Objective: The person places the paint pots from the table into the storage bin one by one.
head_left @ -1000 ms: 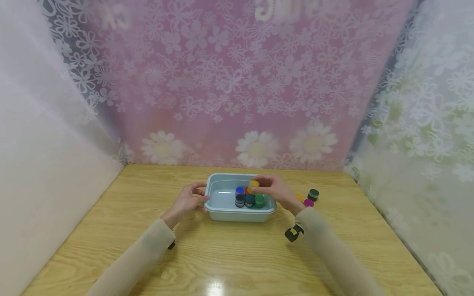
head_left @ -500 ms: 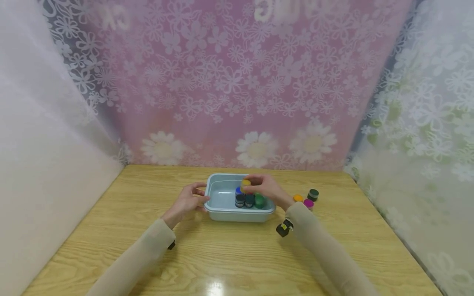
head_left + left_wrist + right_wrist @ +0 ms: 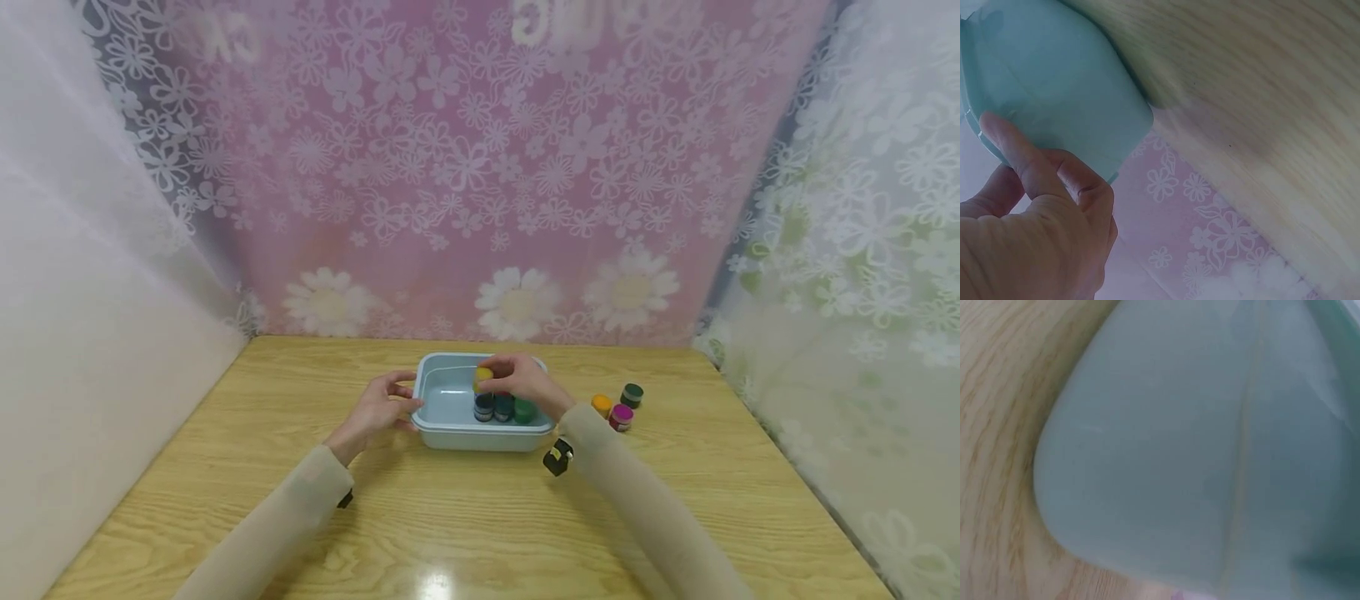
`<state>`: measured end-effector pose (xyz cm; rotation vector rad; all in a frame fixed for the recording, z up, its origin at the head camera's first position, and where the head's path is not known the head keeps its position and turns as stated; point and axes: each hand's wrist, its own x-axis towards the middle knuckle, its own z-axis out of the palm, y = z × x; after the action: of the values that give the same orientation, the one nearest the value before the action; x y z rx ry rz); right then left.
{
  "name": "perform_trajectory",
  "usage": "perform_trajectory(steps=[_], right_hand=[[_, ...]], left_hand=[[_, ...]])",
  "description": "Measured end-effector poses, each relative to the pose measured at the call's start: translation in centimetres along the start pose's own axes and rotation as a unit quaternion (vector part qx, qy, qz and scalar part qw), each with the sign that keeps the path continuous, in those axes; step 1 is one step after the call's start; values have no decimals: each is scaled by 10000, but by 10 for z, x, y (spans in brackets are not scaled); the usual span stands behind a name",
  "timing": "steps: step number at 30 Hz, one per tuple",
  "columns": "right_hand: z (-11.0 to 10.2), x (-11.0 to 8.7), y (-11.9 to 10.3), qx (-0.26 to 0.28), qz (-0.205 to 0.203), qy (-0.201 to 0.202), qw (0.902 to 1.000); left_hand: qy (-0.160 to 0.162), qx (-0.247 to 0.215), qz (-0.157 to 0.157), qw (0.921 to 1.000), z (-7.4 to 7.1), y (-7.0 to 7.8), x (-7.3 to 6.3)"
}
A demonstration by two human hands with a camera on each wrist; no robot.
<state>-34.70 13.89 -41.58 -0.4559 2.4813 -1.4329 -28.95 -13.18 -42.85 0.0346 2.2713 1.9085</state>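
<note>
A light blue plastic tub [image 3: 480,439] sits on the wooden table. My right hand [image 3: 519,377] reaches over it, pinching a small yellow-lidded paint jar [image 3: 483,377] between thumb and fingers. Under that jar, a black jar [image 3: 483,408], a dark teal jar [image 3: 503,408] and a green jar [image 3: 524,411] line the tub's near side. More jars behind them are hidden by the right hand. At the tub's left end my left hand [image 3: 377,408] rests with spread fingers against rim and wall; the left wrist view shows its fingers [image 3: 1029,162] there. Only the tub wall [image 3: 1141,450] fills the right wrist view.
To the right of the tub stand an orange-lidded jar [image 3: 602,405], a magenta jar [image 3: 621,417] and a dark green jar [image 3: 632,395], close together. A pink flowered curtain [image 3: 420,250] hangs along the table's back edge, with pale cloth at both sides.
My right hand has carried the yellow jar leftward over the tub, from above the red jar to over the blue one, covering both. The left hand stays at the tub's end.
</note>
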Motion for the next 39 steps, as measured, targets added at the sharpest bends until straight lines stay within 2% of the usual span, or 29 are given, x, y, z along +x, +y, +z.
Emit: perform_trajectory(steps=[5, 17, 22, 29, 34, 39], right_hand=[[9, 6, -4, -214, -152, -79, 9996], [21, 17, -21, -341, -190, -300, 9988], [22, 22, -18, -303, -91, -343, 9989], [19, 32, -14, -357, -82, -339, 9988], [19, 38, -13, -649, -14, -222, 9976], [23, 42, -10, -1055, -161, -92, 9942]], left_hand=[[-9, -46, 31, 10000, -1, -2, -1], [37, -36, 68, 10000, -3, -2, -2], [-6, -1, 61, 10000, -2, 0, -4], [-41, -35, 116, 9999, -2, -1, 1], [-31, 75, 81, 9999, -1, 2, -1], [-32, 64, 54, 10000, -1, 2, -1]])
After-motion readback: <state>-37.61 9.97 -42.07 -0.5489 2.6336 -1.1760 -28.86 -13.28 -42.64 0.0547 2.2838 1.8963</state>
